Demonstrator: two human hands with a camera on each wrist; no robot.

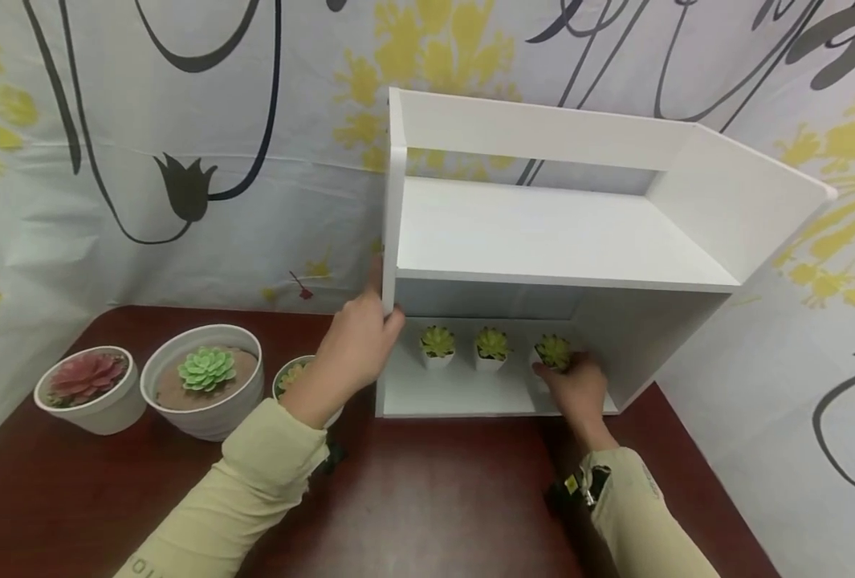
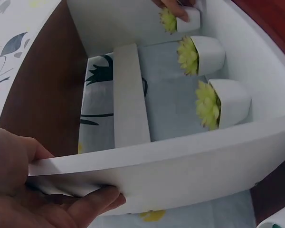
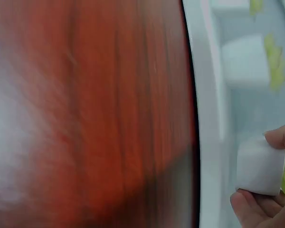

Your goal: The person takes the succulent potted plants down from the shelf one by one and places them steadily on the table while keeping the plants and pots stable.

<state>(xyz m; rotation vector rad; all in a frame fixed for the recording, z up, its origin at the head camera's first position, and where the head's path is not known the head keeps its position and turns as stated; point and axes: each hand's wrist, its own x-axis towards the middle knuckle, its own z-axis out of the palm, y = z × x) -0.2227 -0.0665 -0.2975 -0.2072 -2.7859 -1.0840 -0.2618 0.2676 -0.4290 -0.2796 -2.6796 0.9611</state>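
Observation:
A white two-tier shelf [image 1: 564, 233] stands on the dark red table against the patterned cloth. My left hand [image 1: 358, 341] grips the front edge of its left side panel, thumb on one face and fingers on the other, as the left wrist view shows. On the lower tier, my right hand [image 1: 579, 389] holds the rightmost potted succulent [image 3: 261, 166], its white pot pinched between thumb and fingers. Two matching succulents stand in a row to its left: a middle one [image 1: 490, 347] and a left one [image 1: 437, 345].
Left of the shelf are three larger potted plants: a red succulent [image 1: 87, 377], a green succulent [image 1: 206, 369] in a wide pot, and a yellowish one [image 1: 293, 376] partly hidden by my left arm. The table [image 1: 456, 498] extends in front of the shelf.

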